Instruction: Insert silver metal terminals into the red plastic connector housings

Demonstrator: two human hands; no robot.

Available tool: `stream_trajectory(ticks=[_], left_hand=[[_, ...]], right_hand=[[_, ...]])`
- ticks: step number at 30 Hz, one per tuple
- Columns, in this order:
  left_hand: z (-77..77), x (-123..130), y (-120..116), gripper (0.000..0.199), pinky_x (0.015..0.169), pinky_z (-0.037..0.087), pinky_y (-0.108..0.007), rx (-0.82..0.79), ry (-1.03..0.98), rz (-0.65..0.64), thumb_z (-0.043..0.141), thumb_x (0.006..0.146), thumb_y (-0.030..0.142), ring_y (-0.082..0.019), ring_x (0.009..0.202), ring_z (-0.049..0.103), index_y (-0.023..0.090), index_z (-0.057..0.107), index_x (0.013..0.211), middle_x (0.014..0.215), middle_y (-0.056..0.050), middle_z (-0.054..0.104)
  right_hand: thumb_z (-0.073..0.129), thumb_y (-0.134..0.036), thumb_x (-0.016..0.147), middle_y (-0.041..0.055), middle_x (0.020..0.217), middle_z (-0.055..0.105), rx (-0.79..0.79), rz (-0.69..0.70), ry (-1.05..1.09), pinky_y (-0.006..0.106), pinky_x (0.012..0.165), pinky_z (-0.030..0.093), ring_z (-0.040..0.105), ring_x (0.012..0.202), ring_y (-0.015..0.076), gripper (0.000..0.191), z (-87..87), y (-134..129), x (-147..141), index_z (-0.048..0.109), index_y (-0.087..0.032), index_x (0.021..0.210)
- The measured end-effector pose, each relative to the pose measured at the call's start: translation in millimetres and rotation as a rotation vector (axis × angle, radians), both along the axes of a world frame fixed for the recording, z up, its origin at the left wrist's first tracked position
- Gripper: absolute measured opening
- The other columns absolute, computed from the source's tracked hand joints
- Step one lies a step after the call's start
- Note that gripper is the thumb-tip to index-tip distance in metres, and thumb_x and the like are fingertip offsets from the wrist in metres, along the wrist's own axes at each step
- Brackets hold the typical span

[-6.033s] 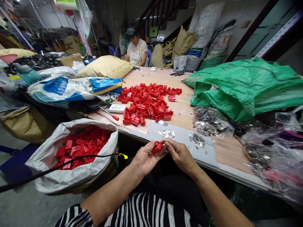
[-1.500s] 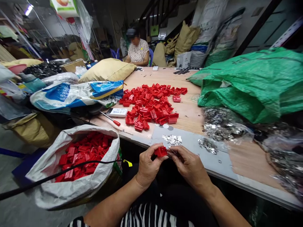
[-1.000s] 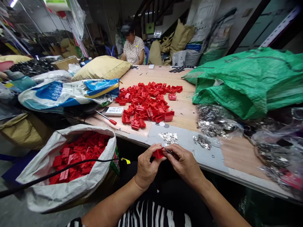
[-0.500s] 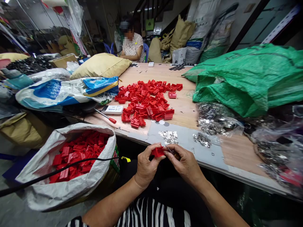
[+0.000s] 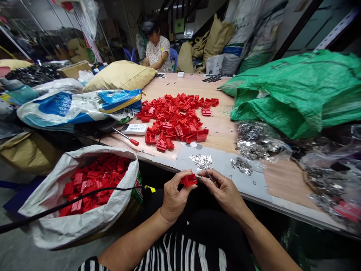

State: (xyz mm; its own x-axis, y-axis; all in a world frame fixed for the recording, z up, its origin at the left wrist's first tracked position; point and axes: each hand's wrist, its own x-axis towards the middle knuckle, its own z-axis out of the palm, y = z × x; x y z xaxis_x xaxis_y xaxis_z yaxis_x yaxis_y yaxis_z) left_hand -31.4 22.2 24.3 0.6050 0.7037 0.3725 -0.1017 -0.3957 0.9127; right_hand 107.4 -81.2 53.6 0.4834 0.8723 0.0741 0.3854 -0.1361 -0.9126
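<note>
My left hand [image 5: 177,194] pinches a small red plastic housing [image 5: 188,180] between thumb and fingers, just in front of the table edge. Close to its right side, my right hand [image 5: 222,190] is closed on a thin tool with a metal shaft [image 5: 208,174]; most of its handle is hidden in the palm. A tiny shiny bit shows at the right fingertips, too small to make out. Beyond the hands lies a pile of small flat metal pieces [image 5: 202,162] on a grey sheet [image 5: 183,160]. A heap of red plastic housings [image 5: 175,120] covers the table's middle.
An open white sack [image 5: 34,222] of red housings stands at my left, crossed by a black cable [image 5: 93,194]. A red-handled tool [image 5: 132,141] lies by a white box [image 5: 135,129]. Green sacking [image 5: 287,94] and bagged metal pieces [image 5: 254,145] lie right. A person [image 5: 159,52] sits opposite.
My right hand has drawn slightly right, and the tool's tip has come away from the red housing. The housing's open end is now turned more toward the right hand.
</note>
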Motion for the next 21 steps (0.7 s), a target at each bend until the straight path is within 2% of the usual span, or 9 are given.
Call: stream_trajectory(ticks=[4,11,15,21], left_hand=[[1.2,0.4,0.5,0.035,0.094,0.053,-0.033,0.066,-0.010,0.003,0.070,0.079,0.026,-0.019,0.102,0.067,0.023,0.061,0.112,0.110,-0.005,0.071],[4.0,1.4,-1.1,0.036,0.094,0.054,-0.033,0.123,-0.045,-0.027,0.071,0.078,0.022,-0.019,0.103,0.067,0.023,0.062,0.113,0.110,-0.006,0.071],[5.9,4.8,-3.8,0.031,0.095,0.053,-0.032,0.149,-0.077,-0.085,0.066,0.081,0.019,-0.018,0.105,0.066,0.023,0.062,0.112,0.111,-0.005,0.071],[6.3,7.9,0.0,0.032,0.089,0.055,-0.031,0.030,-0.012,-0.049,0.070,0.078,0.026,-0.019,0.097,0.069,0.022,0.063,0.110,0.107,-0.005,0.072]], right_hand=[[0.056,-0.044,0.089,-0.0014,0.076,0.056,-0.041,-0.001,0.089,0.026,0.063,0.040,0.049,0.068,0.0137,0.024,-2.8,0.6,1.2,0.057,-0.021,0.087],[0.064,-0.048,0.081,-0.0025,0.076,0.048,-0.003,0.066,0.279,0.025,0.065,0.039,0.045,0.070,0.0132,0.032,-4.3,8.1,1.9,0.050,-0.020,0.082],[0.065,-0.051,0.080,-0.0027,0.074,0.046,-0.012,0.125,0.313,0.025,0.065,0.040,0.043,0.070,0.0136,0.036,-9.9,11.8,6.9,0.046,-0.020,0.077],[0.064,-0.053,0.080,-0.0034,0.072,0.043,-0.025,0.127,0.341,0.023,0.058,0.035,0.040,0.064,0.0116,0.038,-9.2,15.0,10.5,0.044,-0.020,0.080]])
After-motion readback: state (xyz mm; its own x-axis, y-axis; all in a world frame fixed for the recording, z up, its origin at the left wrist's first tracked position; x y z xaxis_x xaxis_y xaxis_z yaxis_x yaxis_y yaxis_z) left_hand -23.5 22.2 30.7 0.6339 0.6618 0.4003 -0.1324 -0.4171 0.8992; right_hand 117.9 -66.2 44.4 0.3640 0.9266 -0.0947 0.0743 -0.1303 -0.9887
